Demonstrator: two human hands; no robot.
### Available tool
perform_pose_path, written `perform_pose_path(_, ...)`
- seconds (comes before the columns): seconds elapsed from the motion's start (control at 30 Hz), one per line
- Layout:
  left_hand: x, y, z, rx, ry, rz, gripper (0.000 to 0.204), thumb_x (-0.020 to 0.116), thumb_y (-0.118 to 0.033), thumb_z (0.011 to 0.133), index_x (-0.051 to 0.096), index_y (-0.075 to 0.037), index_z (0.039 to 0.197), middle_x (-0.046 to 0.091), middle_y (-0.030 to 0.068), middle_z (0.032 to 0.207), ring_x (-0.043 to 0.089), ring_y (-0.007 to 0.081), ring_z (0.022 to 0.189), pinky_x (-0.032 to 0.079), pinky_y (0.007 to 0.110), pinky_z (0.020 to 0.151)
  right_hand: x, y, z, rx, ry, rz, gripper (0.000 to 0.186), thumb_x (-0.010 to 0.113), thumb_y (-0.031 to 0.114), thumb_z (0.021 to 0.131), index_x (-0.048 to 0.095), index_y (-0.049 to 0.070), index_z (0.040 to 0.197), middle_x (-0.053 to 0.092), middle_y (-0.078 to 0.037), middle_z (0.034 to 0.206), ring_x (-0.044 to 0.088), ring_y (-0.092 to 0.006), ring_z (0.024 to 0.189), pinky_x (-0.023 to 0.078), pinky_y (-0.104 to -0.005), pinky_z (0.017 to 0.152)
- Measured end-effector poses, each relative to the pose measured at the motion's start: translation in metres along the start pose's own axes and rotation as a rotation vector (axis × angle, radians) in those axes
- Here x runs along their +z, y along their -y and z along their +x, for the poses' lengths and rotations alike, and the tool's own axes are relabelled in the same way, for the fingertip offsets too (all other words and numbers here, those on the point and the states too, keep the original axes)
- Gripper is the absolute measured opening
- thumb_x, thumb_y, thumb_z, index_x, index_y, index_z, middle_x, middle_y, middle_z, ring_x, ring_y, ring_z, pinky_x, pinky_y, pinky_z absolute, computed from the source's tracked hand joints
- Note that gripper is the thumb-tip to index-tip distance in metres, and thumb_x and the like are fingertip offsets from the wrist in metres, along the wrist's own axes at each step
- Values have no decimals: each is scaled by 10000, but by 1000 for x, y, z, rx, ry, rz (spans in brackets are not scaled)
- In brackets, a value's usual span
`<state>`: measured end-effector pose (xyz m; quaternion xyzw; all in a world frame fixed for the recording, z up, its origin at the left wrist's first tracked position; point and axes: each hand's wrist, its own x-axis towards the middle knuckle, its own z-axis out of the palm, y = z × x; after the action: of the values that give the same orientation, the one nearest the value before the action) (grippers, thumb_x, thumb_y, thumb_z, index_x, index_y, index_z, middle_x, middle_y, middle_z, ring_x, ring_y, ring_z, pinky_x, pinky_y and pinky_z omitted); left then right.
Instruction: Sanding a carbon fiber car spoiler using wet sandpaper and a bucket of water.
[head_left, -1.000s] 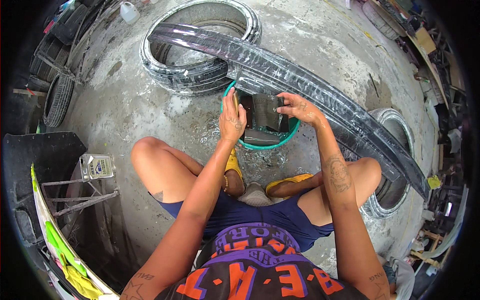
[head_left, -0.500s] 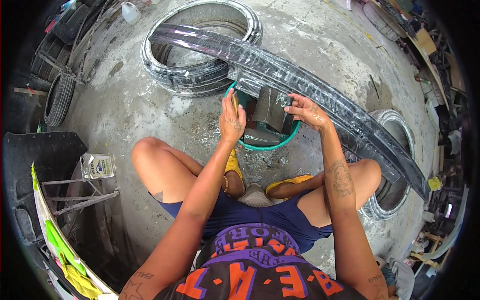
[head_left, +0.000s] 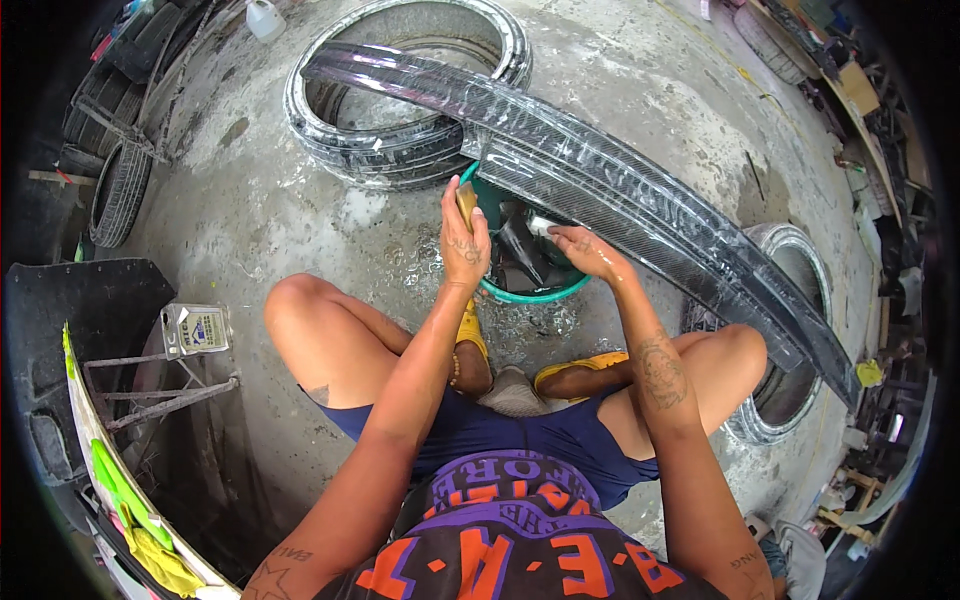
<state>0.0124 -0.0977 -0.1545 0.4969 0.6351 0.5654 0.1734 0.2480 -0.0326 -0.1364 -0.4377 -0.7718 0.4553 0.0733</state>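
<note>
My left hand is closed round a small tan sanding block at the left rim of a green basin. Over the basin's right side, the fingers of my right hand pinch a wet sheet of sandpaper, whose near edge shines pale. More dark sheets lie inside the basin, partly in shadow. Just beyond both hands, a long black carbon-fibre panel, wet and streaked with white, slants over the basin's far edge.
The panel rests across a large tyre at the far left and another tyre at the right. My feet in yellow shoes stand near the basin. At left are a metal stand and a dark panel; cluttered shelving lines the right.
My right hand has moved slightly left and down, lowering the dark sheet from above the basin into it. My left hand stays by the rim with the block turned a little.
</note>
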Motion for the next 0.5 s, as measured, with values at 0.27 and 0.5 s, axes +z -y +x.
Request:
perform_pose_path(0.27,-2,-6,-1,43,19,88,569,499,-81,1034,338,-77,1580,643,205,1266,694,305,973,551,407,895,25,-15,24,113,20,-330,543,463,254,1029,493,-26,1494,560,-289,1468,545,-422,1365,410,-444,1168)
perform_pose_path(0.5,-2,-16,1,71,23,63,600,512,-114,1006,350,-41,1580,489,267,1516,544,459,1342,468,478,1094,21,-43,74,421,406,-388,616,414,374,991,573,5,1458,511,-237,1549,476,-368,1449,346,-445,1219)
